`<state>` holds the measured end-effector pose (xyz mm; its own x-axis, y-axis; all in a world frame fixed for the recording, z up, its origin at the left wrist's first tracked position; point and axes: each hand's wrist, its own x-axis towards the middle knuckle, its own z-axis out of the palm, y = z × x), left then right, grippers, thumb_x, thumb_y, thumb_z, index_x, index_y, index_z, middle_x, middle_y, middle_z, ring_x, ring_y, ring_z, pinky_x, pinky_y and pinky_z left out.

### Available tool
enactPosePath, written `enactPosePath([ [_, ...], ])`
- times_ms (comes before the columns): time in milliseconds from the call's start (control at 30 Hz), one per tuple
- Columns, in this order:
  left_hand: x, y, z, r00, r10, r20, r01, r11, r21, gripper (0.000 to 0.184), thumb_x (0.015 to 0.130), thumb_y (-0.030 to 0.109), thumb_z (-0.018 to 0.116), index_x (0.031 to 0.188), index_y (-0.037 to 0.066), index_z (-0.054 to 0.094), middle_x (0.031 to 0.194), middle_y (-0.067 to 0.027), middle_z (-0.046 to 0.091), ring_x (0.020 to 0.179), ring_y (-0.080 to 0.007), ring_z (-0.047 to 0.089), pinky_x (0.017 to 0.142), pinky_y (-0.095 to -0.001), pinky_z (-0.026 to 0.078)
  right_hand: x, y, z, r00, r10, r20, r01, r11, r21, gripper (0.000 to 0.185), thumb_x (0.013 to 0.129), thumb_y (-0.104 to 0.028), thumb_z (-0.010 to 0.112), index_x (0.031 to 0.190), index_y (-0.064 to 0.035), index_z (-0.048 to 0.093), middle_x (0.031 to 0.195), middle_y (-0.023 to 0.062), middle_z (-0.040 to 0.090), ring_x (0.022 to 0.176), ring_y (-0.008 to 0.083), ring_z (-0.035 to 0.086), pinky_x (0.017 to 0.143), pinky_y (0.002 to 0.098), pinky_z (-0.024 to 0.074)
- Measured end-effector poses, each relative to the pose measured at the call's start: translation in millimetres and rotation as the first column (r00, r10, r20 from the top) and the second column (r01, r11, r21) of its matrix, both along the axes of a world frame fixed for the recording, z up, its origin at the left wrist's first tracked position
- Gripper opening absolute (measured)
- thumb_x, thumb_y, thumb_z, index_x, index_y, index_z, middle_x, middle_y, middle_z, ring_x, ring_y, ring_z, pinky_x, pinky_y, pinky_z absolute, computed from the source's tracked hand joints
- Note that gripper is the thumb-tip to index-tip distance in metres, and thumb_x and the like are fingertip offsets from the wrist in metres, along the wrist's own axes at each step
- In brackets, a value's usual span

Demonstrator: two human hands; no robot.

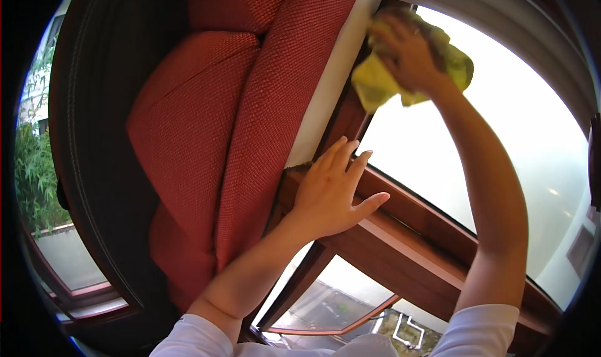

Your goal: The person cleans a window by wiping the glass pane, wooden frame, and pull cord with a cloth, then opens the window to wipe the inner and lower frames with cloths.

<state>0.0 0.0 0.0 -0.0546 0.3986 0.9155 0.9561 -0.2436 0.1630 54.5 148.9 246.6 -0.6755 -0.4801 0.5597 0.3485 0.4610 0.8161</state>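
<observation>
Yellow crumpled cloth [370, 86] was held in the person's right hand [407, 53], I saw, at the edge of the bright glass window [526, 128]. The left hand [328, 194] spread wide over the brown wooden frame [391, 260].

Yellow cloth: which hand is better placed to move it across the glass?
Probably the right hand: it is on the yellow cloth at the glass, while the left hand is spread over the wooden frame.

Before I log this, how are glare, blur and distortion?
Head view: glare whites out much of the large window pane; the right hand and yellow cloth are blurred, the left hand sharper; fisheye distortion curves the edges, with black corners.
</observation>
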Motion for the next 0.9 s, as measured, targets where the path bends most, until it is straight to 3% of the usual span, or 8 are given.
enactPosePath([
  [200, -7.6, 10.9, 8.3, 0.999, 0.002, -0.048, 0.001, 0.998, 0.064, 0.074, 0.084, 0.058, 0.048, 0.129, 0.000, 0.043, 0.132, -0.0218, 0.039, 0.129, -0.0373, 0.032, 0.103, -0.0454, 0.031, -19.2, -26.4, 45.8, 0.922, -0.129, -0.364, 0.131, 0.991, -0.020, 0.048, 0.080, -0.026, 0.059, 0.124, -0.0128, 0.046, 0.136, 0.0148, 0.038, 0.126, 0.0374, 0.034, 0.103, 0.0478, 0.0294],
  [300, -5.6, 9.5, 9.1, 0.999, -0.007, -0.036, 0.010, 0.995, 0.100, 0.073, 0.084, 0.056, 0.050, 0.129, -0.001, 0.041, 0.132, -0.0222, 0.039, 0.128, -0.0378, 0.032, 0.102, -0.0441, 0.031, -25.9, -9.3, 16.5, 0.950, -0.090, -0.298, 0.096, 0.995, 0.007, 0.055, 0.078, -0.027, 0.061, 0.129, -0.0148, 0.042, 0.137, 0.0174, 0.036, 0.127, 0.0416, 0.030, 0.104, 0.0494, 0.0274],
  [400, -5.9, 9.3, 9.3, 0.999, -0.041, -0.001, 0.041, 0.991, 0.131, 0.072, 0.083, 0.054, 0.053, 0.129, 0.000, 0.041, 0.131, -0.0221, 0.040, 0.127, -0.0374, 0.034, 0.102, -0.0429, 0.032, -15.1, -7.6, -42.5, 0.985, 0.080, -0.151, -0.084, 0.996, -0.021, 0.075, 0.070, -0.027, 0.064, 0.138, -0.0171, 0.033, 0.146, 0.0188, 0.019, 0.133, 0.0430, 0.017, 0.100, 0.0658, 0.0176],
  [500, -5.9, 4.9, 11.6, 0.998, -0.060, 0.011, 0.059, 0.996, 0.060, 0.068, 0.082, 0.051, 0.055, 0.127, 0.001, 0.045, 0.130, -0.0200, 0.043, 0.123, -0.0344, 0.040, 0.099, -0.0409, 0.035, 19.6, -40.7, -99.8, 0.994, -0.056, 0.097, 0.069, 0.989, -0.134, 0.069, 0.072, -0.026, 0.061, 0.134, -0.0102, 0.037, 0.145, 0.0224, 0.020, 0.134, 0.0459, 0.014, 0.104, 0.0622, 0.0162],
  [600, -6.1, 1.5, 8.3, 0.999, -0.053, 0.009, 0.053, 0.999, 0.008, 0.060, 0.082, 0.049, 0.056, 0.122, 0.004, 0.052, 0.128, -0.0150, 0.047, 0.115, -0.0293, 0.049, 0.095, -0.0381, 0.040, 35.7, -27.1, -96.2, 0.989, -0.117, 0.087, 0.123, 0.991, -0.059, 0.070, 0.072, -0.023, 0.063, 0.136, -0.0130, 0.036, 0.146, 0.0211, 0.019, 0.134, 0.0443, 0.015, 0.104, 0.0618, 0.0162],
  [700, -10.9, 2.3, 5.4, 0.995, -0.089, -0.036, 0.090, 0.995, 0.036, 0.059, 0.082, 0.048, 0.056, 0.122, 0.005, 0.052, 0.128, -0.0144, 0.047, 0.114, -0.0295, 0.049, 0.095, -0.0388, 0.040, 38.3, -18.2, -48.7, 0.946, -0.223, -0.235, 0.221, 0.975, -0.033, 0.068, 0.074, -0.023, 0.062, 0.136, -0.0190, 0.036, 0.143, 0.0203, 0.027, 0.128, 0.0407, 0.031, 0.102, 0.0578, 0.0255],
  [767, -11.1, -1.7, 7.5, 0.989, -0.121, -0.084, 0.124, 0.992, 0.034, 0.057, 0.082, 0.046, 0.057, 0.122, 0.005, 0.052, 0.128, -0.0137, 0.048, 0.114, -0.0282, 0.050, 0.092, -0.0382, 0.042, 59.6, -19.7, 2.1, 0.915, -0.304, -0.265, 0.239, 0.938, -0.251, 0.052, 0.084, -0.023, 0.055, 0.133, -0.0185, 0.038, 0.136, 0.0185, 0.037, 0.123, 0.0370, 0.038, 0.098, 0.0516, 0.0319],
  [900, -5.4, -4.3, 7.8, 0.979, -0.156, -0.130, 0.158, 0.987, 0.003, 0.053, 0.083, 0.043, 0.056, 0.122, 0.008, 0.053, 0.127, -0.0117, 0.049, 0.112, -0.0274, 0.052, 0.090, -0.0370, 0.044, 95.8, -29.7, 72.1, 0.631, -0.396, -0.668, 0.521, 0.854, -0.014, 0.044, 0.090, -0.033, 0.045, 0.126, -0.0074, 0.043, 0.121, 0.0181, 0.051, 0.103, 0.0333, 0.053, 0.090, 0.0417, 0.0397],
])
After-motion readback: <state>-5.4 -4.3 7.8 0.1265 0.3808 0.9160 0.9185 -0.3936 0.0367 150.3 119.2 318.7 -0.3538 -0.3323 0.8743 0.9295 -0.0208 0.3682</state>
